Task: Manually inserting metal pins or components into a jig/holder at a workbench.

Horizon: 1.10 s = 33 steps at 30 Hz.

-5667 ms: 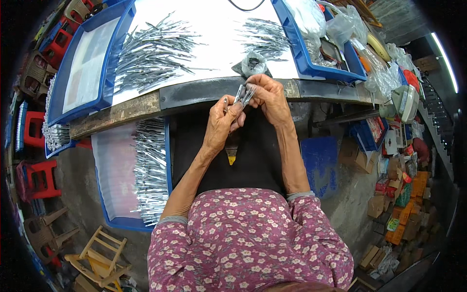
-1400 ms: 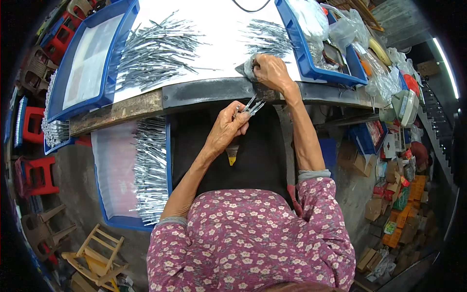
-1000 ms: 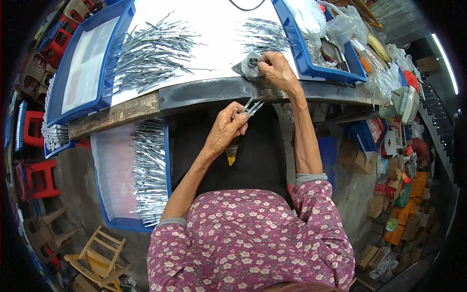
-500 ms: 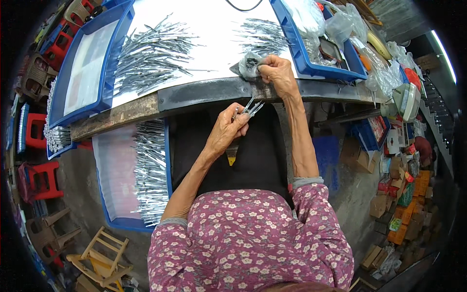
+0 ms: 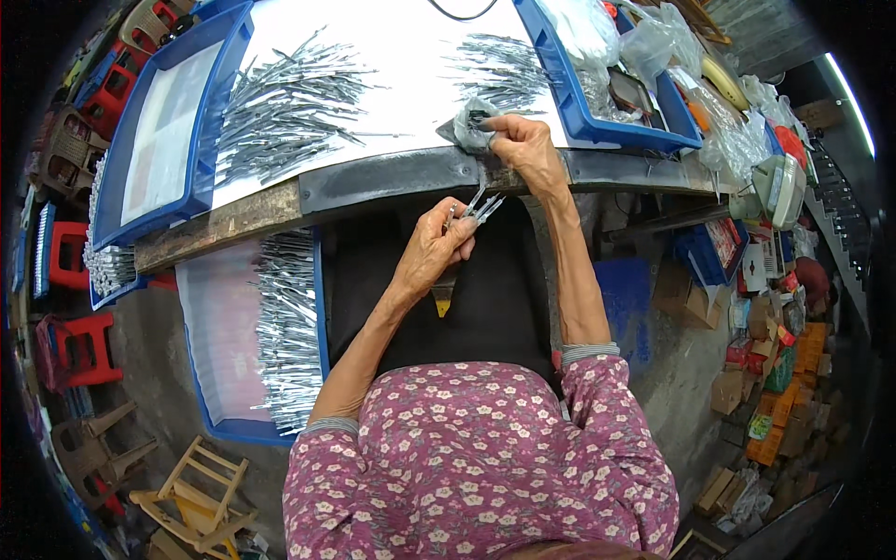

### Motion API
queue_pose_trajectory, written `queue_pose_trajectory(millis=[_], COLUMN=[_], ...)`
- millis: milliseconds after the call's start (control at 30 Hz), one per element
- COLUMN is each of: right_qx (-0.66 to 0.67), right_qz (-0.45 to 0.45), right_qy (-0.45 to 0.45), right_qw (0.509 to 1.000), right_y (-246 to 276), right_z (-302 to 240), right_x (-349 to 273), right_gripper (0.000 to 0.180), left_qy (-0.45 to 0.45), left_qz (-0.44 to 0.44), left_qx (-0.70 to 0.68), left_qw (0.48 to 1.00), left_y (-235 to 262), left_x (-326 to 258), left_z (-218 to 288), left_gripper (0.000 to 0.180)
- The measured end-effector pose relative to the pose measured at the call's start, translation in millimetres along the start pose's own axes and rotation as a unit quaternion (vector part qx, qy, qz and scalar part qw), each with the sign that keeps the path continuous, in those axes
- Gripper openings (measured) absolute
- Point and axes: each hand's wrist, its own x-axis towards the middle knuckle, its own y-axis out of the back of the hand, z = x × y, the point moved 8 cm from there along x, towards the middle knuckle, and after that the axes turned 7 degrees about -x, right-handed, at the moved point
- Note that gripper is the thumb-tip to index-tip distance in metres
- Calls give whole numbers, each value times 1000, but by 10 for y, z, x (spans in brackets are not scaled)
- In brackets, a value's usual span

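My left hand (image 5: 435,246) is closed round several thin metal rods (image 5: 482,207), whose ends stick out past the fingers toward the table edge. Over that edge my right hand (image 5: 530,154) has its thumb and forefinger drawn together at the mouth of a small clear plastic bag (image 5: 472,138). Dark small pieces show inside the bag; what the fingertips pinch, if anything, is too small to make out. Further back on the white tabletop lie a large heap of grey metal rods (image 5: 289,107) at the left and a smaller heap of rods (image 5: 499,73) behind the bag.
A blue tray (image 5: 203,154) lined with white stands at the table's left. At the right, another blue tray (image 5: 597,131) holds plastic bags. Below the table, a blue-rimmed bin (image 5: 219,427) contains many rods. A wooden folding stool (image 5: 201,495) stands on the floor at lower left.
My right hand's fingertips have shifted slightly left, further over the bag's mouth, and the forefinger has straightened. The left hand stays nearly in place with its rods.
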Motion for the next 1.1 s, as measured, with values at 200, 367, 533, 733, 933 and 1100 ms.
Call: queue_pose_trajectory(millis=[200, 367, 533, 733, 933, 1100], right_qx=[-136, -216, -136, -48, -12, -71], right_qz=[-6, -4, 25, -3, -91, -152], right_qy=[46, 53, 72, -7, 34, 91], right_qw=[990, 975, 988, 999, 995, 982], right_y=[-27, -56, -7, -59, -269, -362], right_z=[-81, -100, -75, -213, -442, -551], right_x=[-14, -27, -36, -108, -242, -331], right_gripper=[27, 27, 23, 15, 8, 11], left_qy=[3, -1, -17, -6, 10, 1], left_qz=[-2, 1, 0, -6, -6, -5], left_qx=[-7, -4, 2, -5, -17, -24], left_qw=[1000, 1000, 1000, 1000, 1000, 1000], left_y=[-7, -1, 8, -2, -27, -7], left_x=[9, 1, 0, -3, -6, -9], left_z=[-16, -18, -10, -11, 41, 34], left_gripper=[22, 21, 21, 21, 19, 18])
